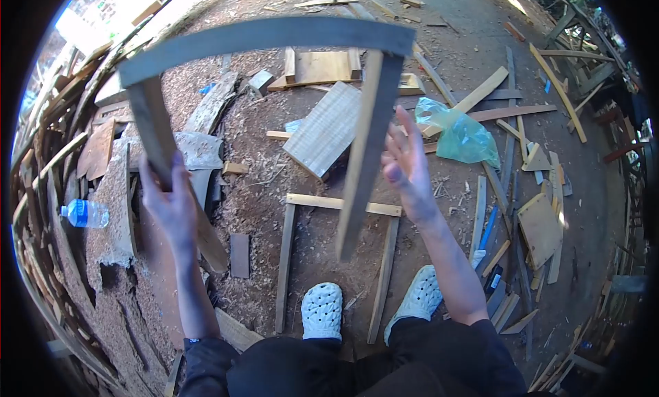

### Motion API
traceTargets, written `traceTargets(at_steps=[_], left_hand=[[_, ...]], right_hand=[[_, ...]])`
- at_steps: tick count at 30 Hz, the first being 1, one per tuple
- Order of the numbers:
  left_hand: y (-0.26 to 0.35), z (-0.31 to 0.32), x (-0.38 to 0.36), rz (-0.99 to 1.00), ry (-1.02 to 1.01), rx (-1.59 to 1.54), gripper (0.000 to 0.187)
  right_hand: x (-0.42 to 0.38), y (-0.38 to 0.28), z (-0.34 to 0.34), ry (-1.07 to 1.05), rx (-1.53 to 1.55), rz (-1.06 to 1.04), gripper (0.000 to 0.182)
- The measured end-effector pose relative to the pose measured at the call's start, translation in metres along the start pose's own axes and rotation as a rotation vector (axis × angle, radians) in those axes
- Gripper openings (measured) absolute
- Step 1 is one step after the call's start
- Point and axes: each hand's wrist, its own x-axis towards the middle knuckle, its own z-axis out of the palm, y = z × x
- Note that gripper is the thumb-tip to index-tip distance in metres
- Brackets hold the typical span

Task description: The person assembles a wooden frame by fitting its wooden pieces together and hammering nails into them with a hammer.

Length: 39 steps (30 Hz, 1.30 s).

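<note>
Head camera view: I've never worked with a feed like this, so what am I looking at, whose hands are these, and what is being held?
There is no machine here. The single picture comes from a camera worn on a person's head, looking down past their arms to their feet; the lens bends the edges. The left hand grips one leg of a three-sided wooden frame lifted up in front of the camera. The right hand is open, fingers spread, right beside the frame's other leg; whether it touches is unclear. Below lies sawdust-covered ground strewn with offcuts. A similar frame of pale slats lies by the white shoes. A green plastic bag lies to the right, a water bottle to the left.
</note>
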Motion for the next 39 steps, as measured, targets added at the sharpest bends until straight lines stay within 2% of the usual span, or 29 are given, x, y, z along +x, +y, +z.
traceTargets(at_steps=[2,3,4,7,12,16,17,18,22,24,27,30,32,34,36,39], left_hand=[[0.003,0.015,-0.023,-0.113,-0.155,-0.064,0.049],[0.005,0.026,-0.035,-0.137,-0.163,-0.094,0.049],[0.004,0.035,-0.044,-0.163,-0.170,-0.120,0.048],[0.004,0.054,-0.065,-0.184,-0.179,-0.157,0.044],[0.008,0.066,-0.073,-0.147,-0.191,-0.140,0.046],[0.014,0.060,-0.067,-0.128,-0.283,-0.109,0.044],[0.010,0.063,-0.068,-0.044,-0.246,-0.098,0.045],[0.010,0.061,-0.066,-0.071,-0.286,-0.075,0.052],[0.011,0.062,-0.063,0.003,-0.302,-0.034,0.054],[0.012,0.063,-0.064,0.019,-0.308,-0.032,0.055],[0.005,0.066,-0.067,0.160,-0.290,0.006,0.055],[0.005,0.068,-0.072,0.115,-0.340,-0.108,0.058],[0.011,0.069,-0.077,0.051,-0.371,-0.093,0.059],[0.011,0.073,-0.082,0.189,-0.291,-0.101,0.060],[0.010,0.075,-0.091,0.177,-0.314,-0.105,0.063],[0.010,0.081,-0.107,0.275,-0.252,-0.149,0.055]], right_hand=[[0.004,-0.017,0.009,-0.056,0.155,0.179,0.091],[0.001,-0.025,0.018,0.065,0.153,0.190,0.071],[-0.003,-0.024,0.016,0.067,0.149,0.196,0.071],[-0.013,-0.021,0.012,0.208,0.022,0.231,0.040],[-0.025,-0.020,0.001,0.237,-0.036,0.253,0.045],[-0.025,-0.022,-0.020,0.217,-0.029,0.274,0.054],[-0.026,-0.021,-0.022,0.197,-0.013,0.278,0.054],[-0.027,-0.020,-0.025,0.204,0.008,0.277,0.055],[-0.030,-0.014,-0.032,0.234,0.077,0.288,0.056],[-0.035,-0.007,-0.036,0.226,0.091,0.294,0.055],[-0.042,-0.002,-0.040,0.230,0.116,0.297,0.052],[-0.048,-0.004,-0.045,0.254,0.127,0.328,0.050],[-0.051,-0.003,-0.049,0.224,0.025,0.313,0.049],[-0.058,0.003,-0.055,0.236,0.081,0.298,0.046],[-0.066,0.008,-0.058,0.243,0.140,0.279,0.044],[-0.079,0.009,-0.061,0.292,0.226,0.194,0.039]])
